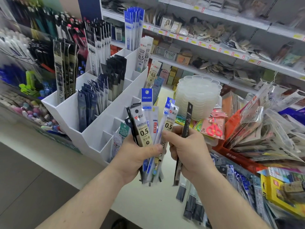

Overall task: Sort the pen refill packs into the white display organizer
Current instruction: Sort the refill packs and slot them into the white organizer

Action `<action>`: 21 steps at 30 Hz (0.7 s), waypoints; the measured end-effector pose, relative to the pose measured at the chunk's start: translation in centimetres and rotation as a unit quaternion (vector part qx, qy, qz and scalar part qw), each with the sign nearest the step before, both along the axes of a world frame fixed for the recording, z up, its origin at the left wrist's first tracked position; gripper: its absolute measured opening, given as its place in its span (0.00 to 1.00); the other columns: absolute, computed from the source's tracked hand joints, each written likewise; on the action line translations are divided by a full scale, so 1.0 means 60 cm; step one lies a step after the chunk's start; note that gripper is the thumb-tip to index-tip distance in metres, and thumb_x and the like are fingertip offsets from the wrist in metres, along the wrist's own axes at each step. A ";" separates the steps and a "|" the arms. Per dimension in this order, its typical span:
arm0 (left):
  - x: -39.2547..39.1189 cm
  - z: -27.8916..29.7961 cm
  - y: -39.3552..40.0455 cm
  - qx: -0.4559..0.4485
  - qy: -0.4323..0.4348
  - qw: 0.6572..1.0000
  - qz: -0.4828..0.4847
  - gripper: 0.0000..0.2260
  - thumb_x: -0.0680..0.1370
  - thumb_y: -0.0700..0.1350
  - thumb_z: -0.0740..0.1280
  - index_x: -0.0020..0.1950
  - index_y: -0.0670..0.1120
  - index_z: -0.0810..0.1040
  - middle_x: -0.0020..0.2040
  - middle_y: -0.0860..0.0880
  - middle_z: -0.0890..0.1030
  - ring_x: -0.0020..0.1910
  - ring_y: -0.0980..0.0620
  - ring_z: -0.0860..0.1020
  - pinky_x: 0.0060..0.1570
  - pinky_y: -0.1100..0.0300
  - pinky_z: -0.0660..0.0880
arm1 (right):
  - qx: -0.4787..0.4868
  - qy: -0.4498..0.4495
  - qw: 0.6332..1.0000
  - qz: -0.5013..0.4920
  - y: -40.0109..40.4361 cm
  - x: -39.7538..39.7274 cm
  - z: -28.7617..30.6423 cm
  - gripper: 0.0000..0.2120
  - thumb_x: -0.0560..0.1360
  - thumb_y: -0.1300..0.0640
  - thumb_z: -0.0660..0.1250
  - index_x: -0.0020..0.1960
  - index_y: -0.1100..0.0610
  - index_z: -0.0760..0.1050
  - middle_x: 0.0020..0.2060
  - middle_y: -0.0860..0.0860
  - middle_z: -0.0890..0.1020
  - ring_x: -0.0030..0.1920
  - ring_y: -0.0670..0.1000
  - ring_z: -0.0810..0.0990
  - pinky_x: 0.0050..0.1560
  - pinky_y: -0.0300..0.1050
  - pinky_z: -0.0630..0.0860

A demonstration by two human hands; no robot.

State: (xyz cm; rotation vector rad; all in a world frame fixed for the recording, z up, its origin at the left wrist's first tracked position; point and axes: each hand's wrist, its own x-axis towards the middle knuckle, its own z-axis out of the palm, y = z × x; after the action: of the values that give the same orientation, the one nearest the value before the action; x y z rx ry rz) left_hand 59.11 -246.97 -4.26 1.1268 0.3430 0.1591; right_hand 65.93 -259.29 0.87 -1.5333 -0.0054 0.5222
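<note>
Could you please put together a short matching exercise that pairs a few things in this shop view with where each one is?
Things:
1. fanned bunch of refill packs
2. single black refill pack
3. stack of clear plastic palettes
4. white display organizer

Places:
A. on the counter behind both hands
B. gripped in the left hand
C. left of the hands
D. held in the right hand

Pairs: 1-B, 2-D, 3-A, 4-C

Display organizer (92,129) on counter (49,156), left; refill packs (92,103) upright in its compartments. Stack of lidded tubs (198,96) just right of it. Loose packs (244,184) along counter's right edge. Shelves (231,52) behind.
</note>
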 end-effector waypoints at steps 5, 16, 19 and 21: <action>-0.001 0.004 0.004 0.009 -0.020 0.999 0.027 0.17 0.64 0.34 0.72 0.46 0.52 0.88 0.50 0.43 0.86 0.50 0.43 0.85 0.51 0.50 0.82 | 0.097 0.091 0.991 -0.007 -0.007 0.015 -0.006 0.09 0.75 0.65 0.59 0.51 0.62 0.76 0.28 0.53 0.72 0.26 0.50 0.68 0.28 0.41 0.64; -0.004 0.008 0.011 0.016 -0.009 0.999 0.046 0.19 0.63 0.36 0.73 0.53 0.45 0.82 0.51 0.44 0.86 0.52 0.43 0.85 0.51 0.50 0.82 | 0.021 -0.041 0.984 0.172 -0.052 0.033 -0.029 0.15 0.66 0.59 0.74 0.52 0.58 0.79 0.33 0.54 0.74 0.30 0.50 0.69 0.31 0.41 0.65; -0.004 0.010 0.008 0.018 -0.012 0.999 0.040 0.17 0.63 0.35 0.73 0.50 0.46 0.85 0.50 0.43 0.86 0.50 0.43 0.85 0.49 0.52 0.83 | 0.052 -0.049 0.987 0.145 -0.042 0.030 -0.028 0.17 0.65 0.62 0.76 0.51 0.62 0.76 0.34 0.55 0.78 0.29 0.49 0.71 0.30 0.40 0.69; -0.004 0.011 0.007 0.030 -0.011 0.999 0.033 0.16 0.64 0.35 0.73 0.49 0.47 0.86 0.50 0.43 0.86 0.51 0.43 0.85 0.50 0.51 0.82 | 0.072 -0.052 0.988 0.130 -0.035 0.023 -0.026 0.14 0.68 0.61 0.77 0.51 0.63 0.77 0.38 0.56 0.82 0.29 0.50 0.71 0.29 0.39 0.69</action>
State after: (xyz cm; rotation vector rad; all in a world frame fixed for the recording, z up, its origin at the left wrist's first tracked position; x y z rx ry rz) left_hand 58.86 -246.54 -3.57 1.1733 0.3573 0.2415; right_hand 67.30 -261.39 -0.68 -1.4246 -0.3208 0.6342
